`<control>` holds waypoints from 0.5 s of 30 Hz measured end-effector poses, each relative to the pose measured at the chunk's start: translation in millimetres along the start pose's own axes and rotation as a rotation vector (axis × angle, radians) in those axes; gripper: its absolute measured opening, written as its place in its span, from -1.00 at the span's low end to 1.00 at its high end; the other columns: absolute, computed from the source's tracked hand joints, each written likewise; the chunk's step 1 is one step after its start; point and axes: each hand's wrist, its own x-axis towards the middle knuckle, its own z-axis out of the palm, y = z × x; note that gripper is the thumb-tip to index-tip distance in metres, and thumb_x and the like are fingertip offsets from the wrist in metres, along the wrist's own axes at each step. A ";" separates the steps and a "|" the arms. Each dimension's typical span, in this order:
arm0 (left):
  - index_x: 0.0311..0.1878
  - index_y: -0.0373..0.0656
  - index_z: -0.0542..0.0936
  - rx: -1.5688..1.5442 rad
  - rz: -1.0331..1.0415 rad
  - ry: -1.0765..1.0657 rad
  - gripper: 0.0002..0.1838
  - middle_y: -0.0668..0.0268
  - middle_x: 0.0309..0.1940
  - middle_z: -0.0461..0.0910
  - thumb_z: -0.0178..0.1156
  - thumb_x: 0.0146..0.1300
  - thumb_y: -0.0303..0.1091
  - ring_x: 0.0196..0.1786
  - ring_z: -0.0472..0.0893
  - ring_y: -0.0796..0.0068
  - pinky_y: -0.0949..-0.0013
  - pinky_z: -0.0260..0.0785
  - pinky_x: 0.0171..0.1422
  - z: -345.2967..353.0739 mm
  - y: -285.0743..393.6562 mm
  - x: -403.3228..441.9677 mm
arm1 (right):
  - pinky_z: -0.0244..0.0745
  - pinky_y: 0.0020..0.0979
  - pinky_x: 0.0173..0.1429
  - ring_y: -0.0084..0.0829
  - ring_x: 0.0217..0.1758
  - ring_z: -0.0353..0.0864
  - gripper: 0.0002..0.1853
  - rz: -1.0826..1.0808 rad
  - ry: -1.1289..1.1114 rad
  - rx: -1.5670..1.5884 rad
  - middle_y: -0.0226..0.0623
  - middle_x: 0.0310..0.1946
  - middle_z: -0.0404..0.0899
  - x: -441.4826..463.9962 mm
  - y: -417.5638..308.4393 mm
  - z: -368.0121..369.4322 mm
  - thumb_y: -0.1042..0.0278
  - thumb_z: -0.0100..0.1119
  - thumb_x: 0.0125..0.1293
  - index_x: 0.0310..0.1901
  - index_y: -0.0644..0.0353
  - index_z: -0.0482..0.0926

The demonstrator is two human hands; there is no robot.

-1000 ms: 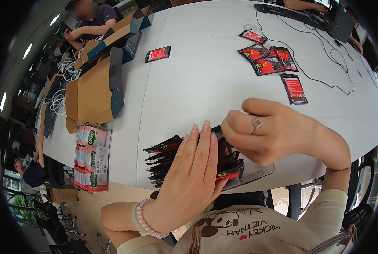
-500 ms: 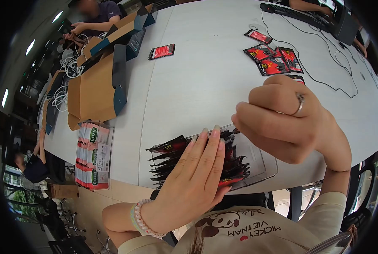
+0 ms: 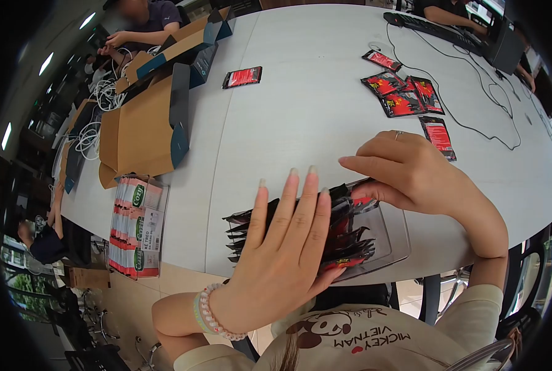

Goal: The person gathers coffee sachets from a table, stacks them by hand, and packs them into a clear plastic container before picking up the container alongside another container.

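A row of black and red packets (image 3: pixel 351 242) stands on edge in a clear plastic tray (image 3: pixel 394 247) at the table's near edge. My left hand (image 3: pixel 285 244) lies flat across the packets with its fingers stretched out and spread. At the tray's far right corner, my right hand (image 3: pixel 406 173) has its thumb against a black and red packet at the end of the row. Its index finger is stretched out above the thumb; whether the packet is gripped is hard to make out.
Loose red packets (image 3: pixel 404 103) lie at the back right, near a keyboard (image 3: pixel 433 32) and cables. Another packet (image 3: pixel 243 77) lies farther left. Open cardboard boxes (image 3: pixel 141 127) and a clear holder of Cozy packets (image 3: pixel 154 227) are at the left. People sit around the table.
My right hand has opened from a closed fist and moved down to the tray's far right corner. The fingers of my left hand have spread apart on the packets.
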 end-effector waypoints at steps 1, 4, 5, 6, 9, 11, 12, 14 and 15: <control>0.30 -0.50 0.25 0.102 -0.084 0.011 -0.07 -0.22 0.32 0.21 0.28 0.12 0.12 0.43 0.17 -0.12 -0.19 -0.09 0.47 0.0 2.0 -1.8 | 0.50 -0.35 -0.29 -0.28 -0.31 0.59 -0.56 0.001 -0.002 -0.004 -0.26 -0.37 0.59 -3.5 1.2 -1.9 0.27 0.37 0.02 -0.04 0.25 0.60; 0.31 -0.50 0.24 0.116 -0.097 -0.047 -0.03 -0.15 0.34 0.22 0.24 0.11 0.20 0.42 0.21 -0.06 -0.25 -0.20 0.48 -0.1 -0.6 -5.0 | 0.48 -0.30 -0.27 -0.26 -0.31 0.60 -0.57 0.049 -0.167 0.037 -0.24 -0.40 0.60 -11.9 3.8 -5.3 0.25 0.40 0.02 -0.07 0.26 0.61; 0.31 -0.50 0.24 0.118 -0.097 -0.044 -0.03 -0.15 0.34 0.22 0.24 0.11 0.20 0.42 0.21 -0.06 -0.25 -0.20 0.48 -0.9 -2.1 -4.2 | 0.47 -0.30 -0.29 -0.25 -0.34 0.59 -0.62 0.064 -0.142 0.055 -0.26 -0.44 0.57 -14.0 4.8 -3.8 0.28 0.37 0.03 -0.11 0.26 0.60; 0.32 -0.50 0.24 0.096 -0.075 -0.053 -0.03 -0.12 0.34 0.23 0.25 0.11 0.18 0.41 0.24 -0.03 -0.23 -0.17 0.48 -2.1 -3.8 -2.7 | 0.46 -0.29 -0.32 -0.24 -0.38 0.59 -0.66 0.082 -0.117 0.075 -0.28 -0.47 0.55 -15.5 4.4 -2.6 0.31 0.34 0.05 -0.14 0.26 0.59; 0.32 -0.49 0.23 0.038 -0.030 -0.058 -0.04 -0.10 0.33 0.25 0.29 0.09 0.14 0.38 0.28 0.00 -0.18 -0.11 0.48 -0.7 -8.2 1.4 | 0.46 -0.30 -0.35 -0.25 -0.43 0.59 -0.68 0.108 -0.119 0.020 -0.28 -0.50 0.54 -12.1 -3.2 -4.4 0.39 0.34 0.03 -0.14 0.27 0.59; 0.33 -0.49 0.22 0.000 -0.012 -0.056 -0.04 -0.10 0.32 0.26 0.31 0.08 0.11 0.37 0.31 0.00 -0.16 -0.08 0.48 0.0 -9.2 1.8 | 0.46 -0.30 -0.38 -0.25 -0.46 0.59 -0.68 0.127 -0.125 -0.019 -0.28 -0.52 0.54 -10.3 -8.1 -4.1 0.42 0.33 0.03 -0.14 0.29 0.59; 0.33 -0.48 0.22 -0.013 -0.008 -0.055 -0.05 -0.08 0.32 0.27 0.33 0.08 0.08 0.36 0.31 0.01 -0.14 -0.06 0.48 -0.4 -9.3 0.8 | 0.45 -0.31 -0.40 -0.25 -0.48 0.58 -0.69 0.142 -0.134 -0.056 -0.28 -0.53 0.54 -9.8 -10.0 -4.3 0.46 0.32 0.03 -0.14 0.30 0.59; 0.33 -0.47 0.22 -0.026 -0.006 -0.054 -0.06 -0.07 0.31 0.28 0.34 0.07 0.05 0.36 0.32 0.02 -0.11 -0.04 0.48 -0.4 -9.5 -3.1 | 0.44 -0.30 -0.42 -0.25 -0.50 0.58 -0.69 0.165 -0.141 -0.058 -0.29 -0.54 0.53 -9.4 -13.6 -8.0 0.47 0.32 0.03 -0.14 0.31 0.58; 0.33 -0.46 0.23 -0.022 -0.004 -0.039 -0.06 -0.05 0.31 0.29 0.34 0.07 0.05 0.36 0.33 0.04 -0.11 -0.04 0.48 0.2 -9.1 -6.7 | 0.44 -0.30 -0.43 -0.26 -0.52 0.57 -0.69 0.190 -0.150 -0.059 -0.29 -0.56 0.52 -9.1 -14.5 -9.3 0.47 0.32 0.03 -0.14 0.33 0.58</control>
